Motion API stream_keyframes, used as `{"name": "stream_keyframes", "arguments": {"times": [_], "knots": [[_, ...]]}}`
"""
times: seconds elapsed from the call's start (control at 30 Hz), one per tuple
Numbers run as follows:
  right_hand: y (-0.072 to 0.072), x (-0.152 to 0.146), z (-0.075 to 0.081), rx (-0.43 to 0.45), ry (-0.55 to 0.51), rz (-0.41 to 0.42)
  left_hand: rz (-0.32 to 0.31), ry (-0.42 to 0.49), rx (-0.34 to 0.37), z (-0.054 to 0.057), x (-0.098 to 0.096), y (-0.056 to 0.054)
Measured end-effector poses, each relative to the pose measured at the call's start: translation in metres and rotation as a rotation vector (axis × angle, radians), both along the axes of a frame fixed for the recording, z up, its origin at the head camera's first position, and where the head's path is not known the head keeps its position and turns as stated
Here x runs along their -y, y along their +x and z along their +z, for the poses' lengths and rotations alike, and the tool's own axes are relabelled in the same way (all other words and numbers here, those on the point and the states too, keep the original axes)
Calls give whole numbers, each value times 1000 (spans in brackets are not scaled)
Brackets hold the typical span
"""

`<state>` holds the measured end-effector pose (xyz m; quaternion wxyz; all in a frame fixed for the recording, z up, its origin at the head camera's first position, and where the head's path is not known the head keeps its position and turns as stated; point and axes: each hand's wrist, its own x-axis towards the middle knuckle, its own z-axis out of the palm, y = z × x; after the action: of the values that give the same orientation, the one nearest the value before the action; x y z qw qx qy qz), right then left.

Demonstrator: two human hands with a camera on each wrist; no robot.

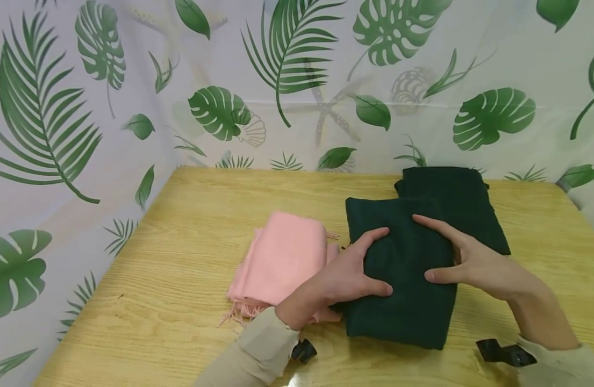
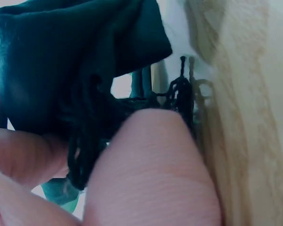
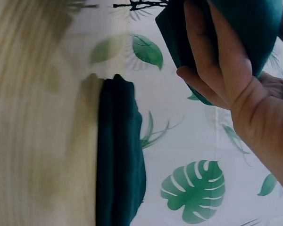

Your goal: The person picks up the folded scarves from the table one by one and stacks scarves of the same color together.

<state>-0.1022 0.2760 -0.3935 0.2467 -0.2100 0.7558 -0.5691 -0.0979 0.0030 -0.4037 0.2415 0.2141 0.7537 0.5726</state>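
Observation:
A folded dark green scarf (image 1: 407, 317) is held up between both hands, tilted over the table. My left hand (image 1: 347, 274) grips its left side, thumb and a finger on top. The right hand (image 1: 480, 266) holds the right side, its other fingers reaching under the fold in the right wrist view. Dark knotted fringe (image 2: 82, 141) hangs by the left fingers in the left wrist view. Left of the hands lies a folded pink scarf (image 1: 289, 258) with fringed ends, partly covered by the left wrist. Behind the right hand lies a second folded dark green cloth (image 1: 446, 185).
The wood-grain table (image 1: 151, 279) runs back to a leaf-printed curtain (image 1: 297, 129), which also closes off the left side. Black straps (image 1: 505, 353) with small devices sit at both wrists, below the light sleeves (image 1: 258, 344).

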Motion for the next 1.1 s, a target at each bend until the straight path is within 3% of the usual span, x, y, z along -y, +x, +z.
{"name": "stream_keyframes", "arguments": {"times": [0.1, 0.27, 0.37, 0.5, 0.7, 1.1], "knots": [[-3, 2, -6, 24, 25, -3, 32, -54, 6, -3, -1, -1], [-6, 4, -16, 73, 34, 3, 70, -69, 103, -7, -2, -2], [-7, 4, -19, 50, 114, -9, 81, -97, 125, -10, -4, -2], [-9, 4, -23, 0, 253, -8, 80, -191, 96, -16, -8, 0], [-11, 7, -30, -2, 356, 27, 48, -347, 16, -21, -10, 2], [-8, 18, -30, -86, 418, 32, -27, -429, -57, -23, -1, -6]]}}
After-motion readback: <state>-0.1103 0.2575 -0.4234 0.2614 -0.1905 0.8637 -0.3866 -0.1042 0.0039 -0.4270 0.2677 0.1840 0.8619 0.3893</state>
